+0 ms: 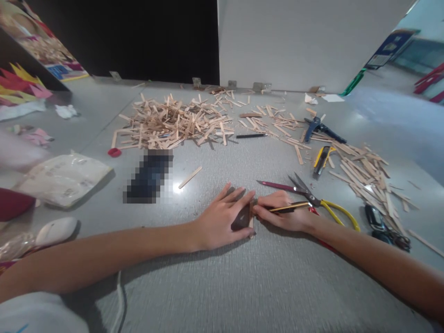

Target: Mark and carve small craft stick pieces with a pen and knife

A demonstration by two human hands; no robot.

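Note:
My left hand [222, 219] lies on the table with its fingers spread. Its index finger and thumb rest by the two ends of a narrow wooden craft stick [251, 217]. Between those fingers is a dark patch; whether it is a flat object or shadow, I cannot tell. Just to the right, my right hand [282, 210] is closed around a dark pencil [291, 206] with light stripes, its tip hidden at the fingertips near the stick. Beyond that wrist lie yellow-handled scissors [314, 199], opened, and a dark red pointed tool [277, 185].
Loose craft sticks form a big pile [176, 120] at the back, with more sticks [367, 171] at right. A blue cutting tool [319, 129], yellow utility knife [322, 159], black pen [251, 136], pixelated dark object [149, 175], single stick [190, 177], plastic bag [69, 178] and white mouse [57, 230] lie around.

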